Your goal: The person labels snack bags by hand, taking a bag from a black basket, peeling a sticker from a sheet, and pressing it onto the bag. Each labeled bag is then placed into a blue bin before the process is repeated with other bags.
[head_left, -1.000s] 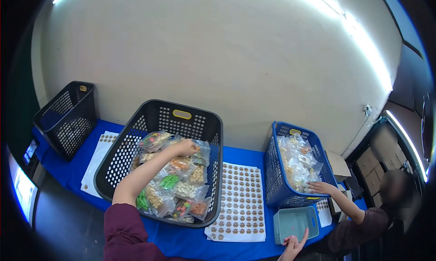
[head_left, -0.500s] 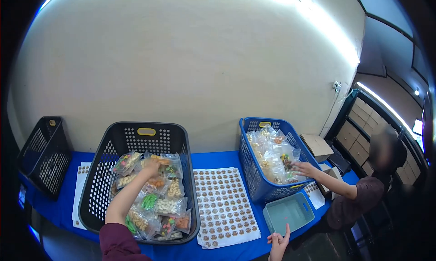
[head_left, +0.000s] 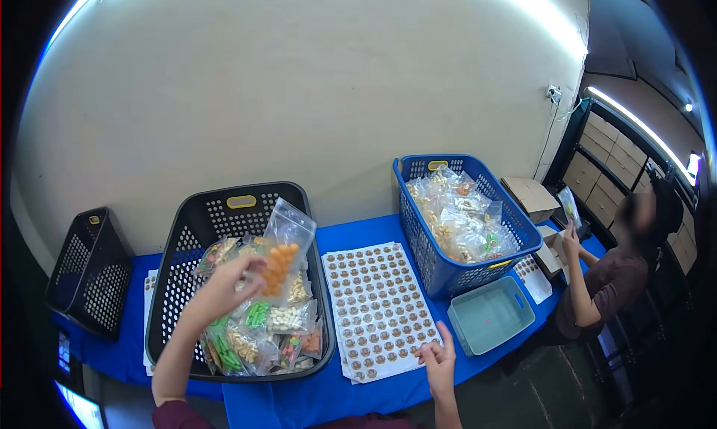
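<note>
My left hand (head_left: 230, 286) grips a clear zip bag of orange snacks (head_left: 281, 263), holding it up over the large black basket (head_left: 176, 309). Under it, the basket holds several more clear bags (head_left: 290, 318) with pale, green and mixed-colour pieces. My right hand (head_left: 441, 369) is just off the lower right corner of the sheets of round brown stickers (head_left: 377, 302). Its index finger points up and the other fingers are partly curled. No object shows in it.
A blue basket (head_left: 433, 272) of bagged snacks stands right, with a grey-green tray (head_left: 489, 317) before it. A co-worker (head_left: 612, 280) at the right holds up a bag (head_left: 567, 205). A smaller black basket (head_left: 89, 280) is at left. Blue cloth (head_left: 336, 392) covers the table.
My left hand has lifted the bag of orange snacks out of the pile. My right hand has come up beside the sticker sheets. The co-worker's hand has left the blue basket with a bag.
</note>
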Demonstrator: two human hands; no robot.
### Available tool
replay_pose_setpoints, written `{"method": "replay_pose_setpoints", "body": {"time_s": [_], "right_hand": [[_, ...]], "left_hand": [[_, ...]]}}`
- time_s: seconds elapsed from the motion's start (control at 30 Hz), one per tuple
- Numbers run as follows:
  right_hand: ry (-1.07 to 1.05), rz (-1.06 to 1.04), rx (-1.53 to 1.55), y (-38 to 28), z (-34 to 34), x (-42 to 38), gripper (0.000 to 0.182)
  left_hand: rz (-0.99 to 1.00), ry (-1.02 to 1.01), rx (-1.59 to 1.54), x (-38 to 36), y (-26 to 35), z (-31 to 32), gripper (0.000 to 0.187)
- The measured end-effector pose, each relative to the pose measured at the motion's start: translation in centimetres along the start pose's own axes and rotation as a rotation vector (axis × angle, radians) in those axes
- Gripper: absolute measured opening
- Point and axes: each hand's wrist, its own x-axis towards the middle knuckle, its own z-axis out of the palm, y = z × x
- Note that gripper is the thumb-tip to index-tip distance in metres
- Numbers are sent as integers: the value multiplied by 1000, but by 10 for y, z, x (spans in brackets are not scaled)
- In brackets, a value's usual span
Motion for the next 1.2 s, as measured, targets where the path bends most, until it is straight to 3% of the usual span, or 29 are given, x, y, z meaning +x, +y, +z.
{"method": "replay_pose_setpoints", "body": {"time_s": [0.1,0.13,0.2,0.3,0.33,0.37,0.47,0.57,0.6,0.67,0.73,0.83,0.9,0.97,1.03,1.1,1.17,1.2], "right_hand": [[-286,55,-29,17,8,-6,52],[-399,72,44,14,15,-8,49],[-622,113,193,3,31,-20,45],[-636,153,188,-1,37,-31,41],[-521,251,255,-2,39,-28,33],[-492,202,187,0,33,-23,29],[-331,83,58,-2,11,-8,17],[-226,59,109,-13,-1,-4,18],[-220,70,111,-13,-3,-7,18],[-212,86,117,-14,-5,-10,18],[-363,222,155,-12,-2,-18,19],[-598,323,94,-1,-1,-30,24],[-687,286,97,8,5,-34,28],[-595,177,143,1,13,-37,39],[-504,23,111,-6,18,-36,45],[-499,-120,-30,-5,22,-39,53],[-563,-223,-122,0,32,-46,58],[-553,-156,-37,2,42,-53,60]], "left_hand": [[-32,7,-107,-36,28,20,33],[-110,-5,-410,-46,31,37,32],[-263,-77,-705,-60,37,74,32],[-116,-209,-649,-67,42,135,33],[-14,-186,-482,-66,48,142,34],[87,-166,-315,-65,54,147,35],[92,-18,-512,-65,69,152,36],[59,-24,-568,-71,69,162,34],[94,-62,-616,-73,64,169,42],[-77,-113,-872,-76,72,176,49],[-205,-157,-1039,-83,68,185,61],[-382,-229,-1222,-100,61,198,60],[-360,-96,-1040,-108,55,201,56],[-340,83,-922,-121,56,192,45],[-134,380,-848,-124,56,181,36],[-241,460,-929,-123,64,173,40],[-141,164,-561,-110,78,173,46],[-95,18,-376,-106,84,178,49]]}}
